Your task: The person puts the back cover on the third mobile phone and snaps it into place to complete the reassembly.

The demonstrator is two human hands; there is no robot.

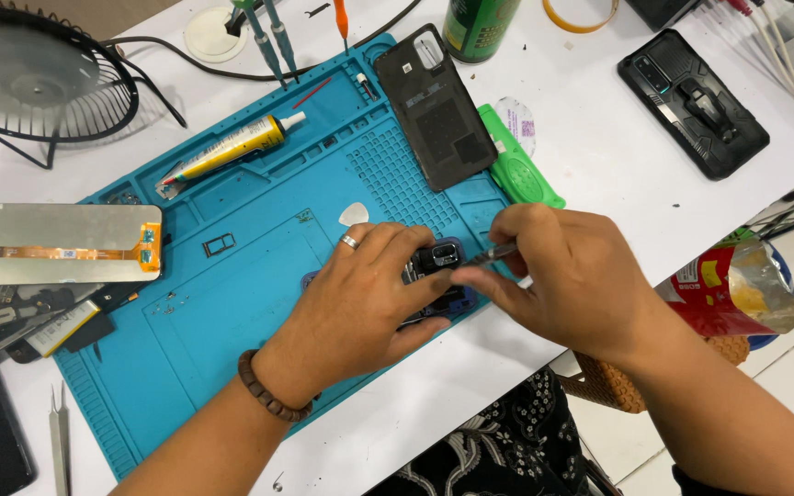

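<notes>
Two hands on one opened phone (434, 276), on the blue mat (232, 303): my left hand (360, 303) clamps its edges, my right hand (567, 276) pinches tweezers (489, 255) at the top. Light, stiff, probably fragile inside; edges suit gripping.

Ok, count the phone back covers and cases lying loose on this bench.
2. A dark back cover lies inside-up on the blue mat, top right. A rugged black case sits on the white table, far right. More may be hidden under the hands.
</notes>
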